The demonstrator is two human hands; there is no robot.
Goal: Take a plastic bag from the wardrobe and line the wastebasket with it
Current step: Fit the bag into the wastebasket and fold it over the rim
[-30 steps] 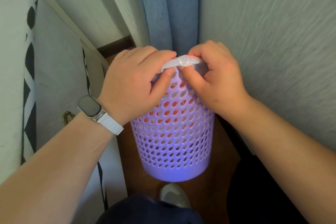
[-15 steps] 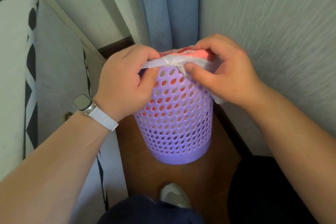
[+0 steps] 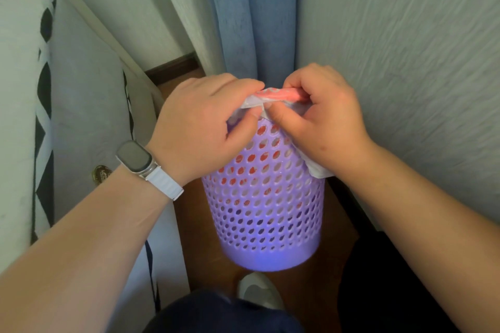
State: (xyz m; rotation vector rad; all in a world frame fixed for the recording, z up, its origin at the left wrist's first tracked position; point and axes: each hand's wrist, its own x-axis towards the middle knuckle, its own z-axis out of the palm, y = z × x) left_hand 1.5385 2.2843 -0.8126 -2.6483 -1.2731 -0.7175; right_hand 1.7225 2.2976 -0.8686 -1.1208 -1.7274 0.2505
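Both hands, left hand (image 3: 200, 127) and right hand (image 3: 322, 121), are pinching the thin white-and-pink plastic bag (image 3: 273, 96) at the near rim of the perforated lilac plastic wastebasket (image 3: 263, 197) on the floor; folding evenly around advised.

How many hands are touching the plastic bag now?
2. The left hand pinches the plastic bag at the near rim of the wastebasket; the right hand pinches it beside it.
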